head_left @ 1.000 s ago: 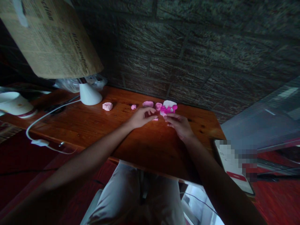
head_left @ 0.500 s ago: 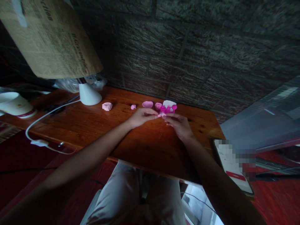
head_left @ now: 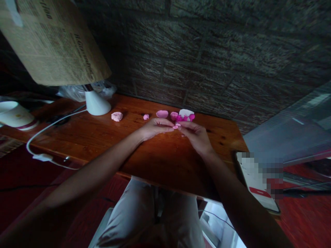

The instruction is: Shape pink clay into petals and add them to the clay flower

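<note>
Between both hands is a small pink piece of modelling clay (head_left: 176,127), pinched in the fingertips above the table. My left hand (head_left: 155,128) grips its left side, thumb and fingers together. From the right, my right hand (head_left: 196,135) pinches the same piece. Just behind them lie bright magenta clay bits (head_left: 184,118), partly covered by the fingers, with a white flat piece (head_left: 186,112) at their back. A round pink lump (head_left: 174,115) and a flat pink oval (head_left: 162,113) are to the left. Further left are a small pink ball (head_left: 146,117) and a larger pale pink lump (head_left: 117,116).
A lamp (head_left: 97,104) with a newsprint paper shade stands at the back left, its white cord (head_left: 49,129) running over the table's front edge. A paper cup (head_left: 17,115) is at far left. A tablet-like device (head_left: 258,186) lies at the right edge. A stone wall (head_left: 196,58) rises behind.
My left hand, its fingers apart a second ago, has moved right and closed on the pink clay piece. My right hand stays near the same spot, its fingers now tight against that piece.
</note>
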Action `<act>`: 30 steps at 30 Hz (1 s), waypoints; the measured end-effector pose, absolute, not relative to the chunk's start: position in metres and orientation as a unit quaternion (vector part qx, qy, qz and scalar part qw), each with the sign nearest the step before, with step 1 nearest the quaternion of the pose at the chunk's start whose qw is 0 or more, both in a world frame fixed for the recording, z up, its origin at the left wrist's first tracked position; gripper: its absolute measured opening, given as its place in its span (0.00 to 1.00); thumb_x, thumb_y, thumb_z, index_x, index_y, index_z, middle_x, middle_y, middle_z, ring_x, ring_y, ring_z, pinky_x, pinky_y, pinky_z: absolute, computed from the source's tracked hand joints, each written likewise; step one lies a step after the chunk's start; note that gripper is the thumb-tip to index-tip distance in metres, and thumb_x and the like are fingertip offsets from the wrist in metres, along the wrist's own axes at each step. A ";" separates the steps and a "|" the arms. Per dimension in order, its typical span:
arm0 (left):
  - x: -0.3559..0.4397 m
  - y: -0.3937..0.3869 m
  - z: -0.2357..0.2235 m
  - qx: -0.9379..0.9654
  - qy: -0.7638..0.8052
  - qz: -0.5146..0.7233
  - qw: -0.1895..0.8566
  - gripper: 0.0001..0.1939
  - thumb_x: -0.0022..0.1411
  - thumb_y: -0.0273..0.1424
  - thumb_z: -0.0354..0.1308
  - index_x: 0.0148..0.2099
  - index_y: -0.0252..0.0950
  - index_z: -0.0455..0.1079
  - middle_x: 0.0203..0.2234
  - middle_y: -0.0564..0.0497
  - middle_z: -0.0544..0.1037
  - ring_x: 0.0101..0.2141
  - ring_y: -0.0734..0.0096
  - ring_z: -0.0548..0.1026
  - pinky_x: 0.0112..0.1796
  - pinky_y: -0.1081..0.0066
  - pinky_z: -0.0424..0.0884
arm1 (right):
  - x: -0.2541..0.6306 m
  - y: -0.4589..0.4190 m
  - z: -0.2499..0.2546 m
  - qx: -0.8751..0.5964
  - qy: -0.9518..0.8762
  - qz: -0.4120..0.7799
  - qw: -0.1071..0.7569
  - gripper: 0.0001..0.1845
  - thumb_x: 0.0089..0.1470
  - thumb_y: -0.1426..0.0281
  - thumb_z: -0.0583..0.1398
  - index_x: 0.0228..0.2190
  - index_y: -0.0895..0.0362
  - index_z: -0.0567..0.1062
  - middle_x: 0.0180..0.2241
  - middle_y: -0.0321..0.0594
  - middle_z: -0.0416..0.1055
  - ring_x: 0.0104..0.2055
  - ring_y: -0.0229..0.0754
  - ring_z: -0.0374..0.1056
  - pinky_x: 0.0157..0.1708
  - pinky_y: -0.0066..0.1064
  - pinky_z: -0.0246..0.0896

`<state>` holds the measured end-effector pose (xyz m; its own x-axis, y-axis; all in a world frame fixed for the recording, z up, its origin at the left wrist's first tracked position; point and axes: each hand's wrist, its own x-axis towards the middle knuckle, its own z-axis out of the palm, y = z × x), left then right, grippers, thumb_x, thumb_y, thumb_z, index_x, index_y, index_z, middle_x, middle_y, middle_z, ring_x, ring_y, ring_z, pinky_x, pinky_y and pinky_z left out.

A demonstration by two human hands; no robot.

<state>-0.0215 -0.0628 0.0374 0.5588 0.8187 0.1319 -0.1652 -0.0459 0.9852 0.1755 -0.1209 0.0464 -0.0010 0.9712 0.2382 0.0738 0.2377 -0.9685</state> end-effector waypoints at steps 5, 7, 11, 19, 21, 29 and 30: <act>-0.022 -0.065 0.040 0.617 0.293 0.377 0.625 0.13 0.48 0.32 0.73 0.38 0.33 0.82 0.31 0.49 0.83 0.29 0.76 0.72 0.30 0.74 0.64 | 0.176 -0.120 0.044 -0.451 -0.582 0.405 0.542 0.09 0.48 0.62 0.70 0.33 0.50 0.85 0.36 0.37 0.83 0.38 0.43 0.77 0.39 0.35 0.70; -0.022 -0.066 0.040 0.615 0.295 0.373 0.629 0.14 0.48 0.32 0.73 0.38 0.33 0.82 0.30 0.49 0.82 0.28 0.77 0.71 0.28 0.74 0.63 | 0.176 -0.120 0.044 -0.457 -0.582 0.398 0.543 0.08 0.48 0.63 0.70 0.33 0.50 0.85 0.36 0.37 0.83 0.38 0.43 0.76 0.39 0.36 0.70; -0.022 -0.065 0.040 0.609 0.288 0.372 0.639 0.15 0.48 0.33 0.73 0.39 0.33 0.82 0.30 0.49 0.82 0.28 0.77 0.71 0.27 0.75 0.61 | 0.175 -0.120 0.044 -0.453 -0.576 0.397 0.552 0.09 0.47 0.62 0.71 0.33 0.50 0.85 0.36 0.37 0.83 0.38 0.44 0.77 0.40 0.36 0.71; -0.022 -0.065 0.040 0.621 0.295 0.369 0.625 0.17 0.49 0.35 0.73 0.41 0.33 0.80 0.32 0.49 0.82 0.27 0.78 0.71 0.27 0.76 0.61 | 0.173 -0.120 0.043 -0.449 -0.550 0.424 0.562 0.13 0.44 0.62 0.72 0.34 0.51 0.84 0.36 0.38 0.83 0.38 0.45 0.77 0.35 0.35 0.71; -0.022 -0.065 0.040 0.617 0.297 0.368 0.629 0.19 0.49 0.35 0.73 0.44 0.34 0.80 0.35 0.47 0.83 0.28 0.77 0.72 0.27 0.75 0.62 | 0.173 -0.120 0.043 -0.451 -0.546 0.428 0.562 0.13 0.44 0.62 0.72 0.34 0.51 0.84 0.37 0.38 0.83 0.38 0.45 0.77 0.34 0.34 0.71; -0.023 -0.064 0.039 0.613 0.281 0.372 0.638 0.18 0.50 0.34 0.73 0.45 0.37 0.82 0.38 0.46 0.84 0.30 0.77 0.73 0.29 0.75 0.63 | 0.172 -0.121 0.044 -0.445 -0.539 0.440 0.564 0.12 0.44 0.63 0.72 0.34 0.51 0.83 0.35 0.37 0.83 0.36 0.43 0.76 0.32 0.33 0.70; -0.023 -0.064 0.039 0.612 0.284 0.370 0.639 0.19 0.50 0.34 0.73 0.46 0.37 0.82 0.38 0.46 0.84 0.30 0.77 0.73 0.30 0.75 0.64 | 0.172 -0.121 0.044 -0.446 -0.539 0.439 0.564 0.13 0.44 0.63 0.72 0.34 0.51 0.83 0.36 0.37 0.83 0.37 0.43 0.76 0.33 0.33 0.70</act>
<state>-0.0231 -0.0640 0.0388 0.5657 0.8197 0.0902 -0.1255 -0.0225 0.9918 0.1717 -0.1211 0.0442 0.0336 0.9758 0.2159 -0.0144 0.2165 -0.9762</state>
